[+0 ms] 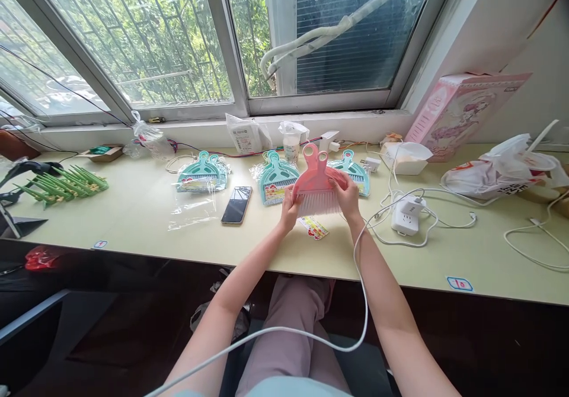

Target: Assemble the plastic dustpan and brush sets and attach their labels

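Note:
Between my two hands is a pink mini brush and dustpan set (317, 175), held up over the desk with its pale bristles facing down. My left hand (290, 210) grips its lower left edge, and my right hand (347, 194) closes on its right side. Under it on the desk lies a small yellow and red label card (313, 227). Three teal brush and dustpan sets stand behind: one at the left (203, 173), one near my left hand (276, 178), and one partly hidden behind my right hand (353, 169).
A phone (237, 205) and a clear plastic wrapper (192, 210) lie left of my hands. To the right are a white power strip (405, 216) with loose cables, a white plastic bag (498, 169) and a pink box (464, 112). A white cable (362, 290) hangs across my right forearm.

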Tool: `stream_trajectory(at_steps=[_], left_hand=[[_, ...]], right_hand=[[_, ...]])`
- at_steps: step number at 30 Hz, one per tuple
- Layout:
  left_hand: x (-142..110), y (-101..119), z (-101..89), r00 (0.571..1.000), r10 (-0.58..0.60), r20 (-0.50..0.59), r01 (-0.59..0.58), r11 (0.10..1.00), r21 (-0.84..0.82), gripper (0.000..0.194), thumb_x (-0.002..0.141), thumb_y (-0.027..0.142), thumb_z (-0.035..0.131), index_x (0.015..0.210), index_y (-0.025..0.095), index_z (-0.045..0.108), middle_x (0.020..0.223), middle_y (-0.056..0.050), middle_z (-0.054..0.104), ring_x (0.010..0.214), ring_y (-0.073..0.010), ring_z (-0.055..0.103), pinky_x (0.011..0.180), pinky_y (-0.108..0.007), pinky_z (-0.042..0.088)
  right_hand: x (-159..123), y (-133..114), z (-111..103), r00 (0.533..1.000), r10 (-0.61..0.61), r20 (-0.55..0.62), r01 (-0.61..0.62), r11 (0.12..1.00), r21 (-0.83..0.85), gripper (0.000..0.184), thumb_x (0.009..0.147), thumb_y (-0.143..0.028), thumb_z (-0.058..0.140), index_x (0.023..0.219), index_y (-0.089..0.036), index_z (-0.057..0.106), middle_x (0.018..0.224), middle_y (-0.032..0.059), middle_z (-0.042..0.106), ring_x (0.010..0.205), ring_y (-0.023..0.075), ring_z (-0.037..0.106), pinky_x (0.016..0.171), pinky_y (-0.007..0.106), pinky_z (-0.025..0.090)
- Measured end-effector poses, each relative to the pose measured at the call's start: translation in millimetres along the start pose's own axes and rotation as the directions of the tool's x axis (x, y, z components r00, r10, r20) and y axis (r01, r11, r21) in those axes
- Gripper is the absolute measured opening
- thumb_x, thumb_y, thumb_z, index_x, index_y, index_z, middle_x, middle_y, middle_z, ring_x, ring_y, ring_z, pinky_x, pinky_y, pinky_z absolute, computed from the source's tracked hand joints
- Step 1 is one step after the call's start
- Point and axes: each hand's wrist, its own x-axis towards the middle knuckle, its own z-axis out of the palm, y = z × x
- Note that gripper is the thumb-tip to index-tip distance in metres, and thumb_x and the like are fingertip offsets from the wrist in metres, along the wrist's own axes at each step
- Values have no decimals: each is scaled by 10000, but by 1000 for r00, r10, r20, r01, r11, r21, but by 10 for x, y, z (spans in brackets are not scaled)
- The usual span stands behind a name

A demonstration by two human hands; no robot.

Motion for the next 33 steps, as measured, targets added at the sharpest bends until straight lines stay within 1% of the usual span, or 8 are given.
stream_trajectory(at_steps=[3, 6, 10, 13, 16, 21, 26, 33], left_hand=[[46, -28, 0, 993, 13, 114, -10, 999, -34, 479, 889, 527, 545, 1236, 198, 519, 1145, -91, 620, 1063, -244, 582, 922, -376, 465], [59, -24, 21, 987, 21, 162, -11, 998, -63, 540, 869, 525, 584, 1288, 194, 502, 1194, -107, 618, 1107, -253, 583, 947, -386, 465], [57, 1, 34, 993, 25, 111, -24, 1000, -7, 494, 883, 526, 560, 1246, 191, 553, 1140, -102, 652, 1046, -251, 605, 917, -391, 470], [67, 3, 23, 998, 8, 64, -10, 999, 36, 422, 894, 495, 556, 1176, 185, 608, 1033, -77, 684, 942, -227, 619, 852, -353, 475], [76, -8, 9, 999, -21, 25, 20, 998, 66, 363, 898, 468, 550, 1087, 174, 647, 922, -54, 688, 836, -201, 607, 775, -316, 467], [74, -20, 12, 1000, -14, -5, 15, 992, 123, 287, 896, 411, 550, 1008, 171, 661, 831, -31, 657, 751, -175, 566, 718, -293, 445], [66, 1, 19, 1000, 22, 1, -22, 989, 146, 294, 908, 390, 533, 1072, 182, 662, 935, -56, 692, 830, -194, 599, 769, -312, 465], [60, 23, 2, 999, 48, 9, -49, 985, 165, 316, 917, 366, 530, 1147, 186, 651, 1022, -84, 717, 893, -220, 646, 814, -339, 492]], right_hand=[[6, 31, -14, 992, 54, -114, -59, 997, -40, 476, 737, -622, 668, 1009, -232, 696, 985, 73, 741, 921, 257, 663, 862, 390, 488], [-26, -16, 3, 983, 76, -168, -101, 985, -141, 482, 698, -635, 689, 937, -218, 694, 904, 69, 742, 844, 250, 657, 796, 366, 476], [-55, -67, 37, 973, 93, -212, -139, 966, -217, 489, 689, -667, 672, 865, -211, 670, 844, 70, 729, 785, 252, 638, 734, 354, 456], [-48, -45, 51, 968, 117, -221, -170, 956, -238, 480, 677, -680, 679, 777, -212, 636, 772, 61, 710, 731, 245, 620, 709, 353, 454], [-25, 13, 58, 972, 158, -175, -188, 967, -171, 474, 637, -660, 728, 771, -214, 640, 754, 51, 706, 727, 236, 628, 706, 352, 473], [8, 99, 70, 983, 178, -40, -176, 983, 55, 439, 652, -583, 746, 874, -206, 724, 856, 62, 742, 856, 252, 665, 782, 379, 502], [3, 108, 79, 970, 241, 21, -239, 945, 224, 396, 610, -511, 802, 835, -192, 742, 825, 59, 741, 818, 236, 663, 773, 372, 504], [-29, 67, 103, 955, 297, 21, -290, 913, 287, 343, 600, -474, 812, 777, -204, 696, 761, 39, 708, 744, 212, 645, 733, 360, 509]])
